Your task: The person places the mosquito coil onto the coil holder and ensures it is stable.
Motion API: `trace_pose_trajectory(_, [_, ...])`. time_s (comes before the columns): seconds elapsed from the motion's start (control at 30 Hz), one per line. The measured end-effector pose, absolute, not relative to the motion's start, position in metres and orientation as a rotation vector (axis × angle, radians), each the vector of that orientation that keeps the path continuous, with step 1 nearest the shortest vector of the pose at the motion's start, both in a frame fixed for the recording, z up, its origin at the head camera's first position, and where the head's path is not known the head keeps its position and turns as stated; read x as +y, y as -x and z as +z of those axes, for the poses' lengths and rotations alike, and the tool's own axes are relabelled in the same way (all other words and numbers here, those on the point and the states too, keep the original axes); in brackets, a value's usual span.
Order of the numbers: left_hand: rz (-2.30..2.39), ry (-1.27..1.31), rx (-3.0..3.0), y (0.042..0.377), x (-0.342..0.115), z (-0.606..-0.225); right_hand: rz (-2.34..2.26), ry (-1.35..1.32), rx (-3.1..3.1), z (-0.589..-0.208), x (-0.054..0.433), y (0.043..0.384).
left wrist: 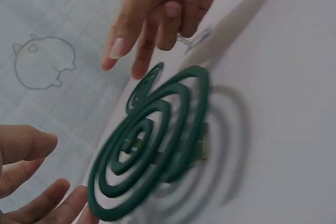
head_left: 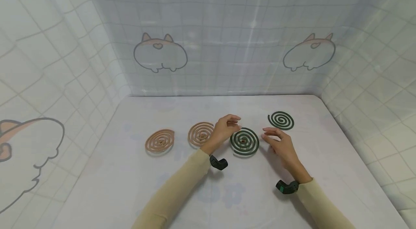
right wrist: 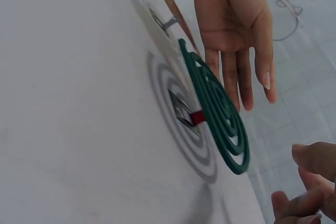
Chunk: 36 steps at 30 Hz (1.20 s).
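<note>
A green mosquito coil [head_left: 245,154] stands raised off the table, between my two hands. Under it, in the right wrist view, a small metal stand [right wrist: 184,114] with a red tip [right wrist: 198,117] reaches up to the coil's middle. My left hand [head_left: 224,128] is at its left upper edge, fingers loosely bent and holding nothing. Off its right side hovers my right hand [head_left: 280,146], thumb and fingers apart, also holding nothing. Beyond the right hand, a second green coil [head_left: 281,120] lies on the table. Partly behind my left wrist is a brown coil [head_left: 197,133].
Farther left is another brown coil [head_left: 160,141], raised above its shadow. The white cloth-covered table [head_left: 123,193] meets a grid-patterned curtain [head_left: 224,70] at the back and along both sides. A dark wrist camera [head_left: 219,163] sits on the left wrist, another [head_left: 287,187] on the right.
</note>
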<state>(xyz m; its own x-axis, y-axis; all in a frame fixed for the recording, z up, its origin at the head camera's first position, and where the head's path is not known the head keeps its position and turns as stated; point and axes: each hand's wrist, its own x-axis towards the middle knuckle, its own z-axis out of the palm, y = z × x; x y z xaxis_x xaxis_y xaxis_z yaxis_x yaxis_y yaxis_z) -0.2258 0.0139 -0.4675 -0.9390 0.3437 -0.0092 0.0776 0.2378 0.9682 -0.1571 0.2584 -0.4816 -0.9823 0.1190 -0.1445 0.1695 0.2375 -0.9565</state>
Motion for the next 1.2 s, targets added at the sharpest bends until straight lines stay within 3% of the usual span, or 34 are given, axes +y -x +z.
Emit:
trace_pose_trajectory(0.7, [1.688,-0.59,2.33,0.244,0.06,-0.442,-1.996,-0.295,2.519,-0.459,0.289,0.165])
trace_pose_trajectory(1.2, [1.628,-0.55,2.319,0.246,0.092,-0.442,-2.043,-0.315,2.613,-0.46,0.319,0.175])
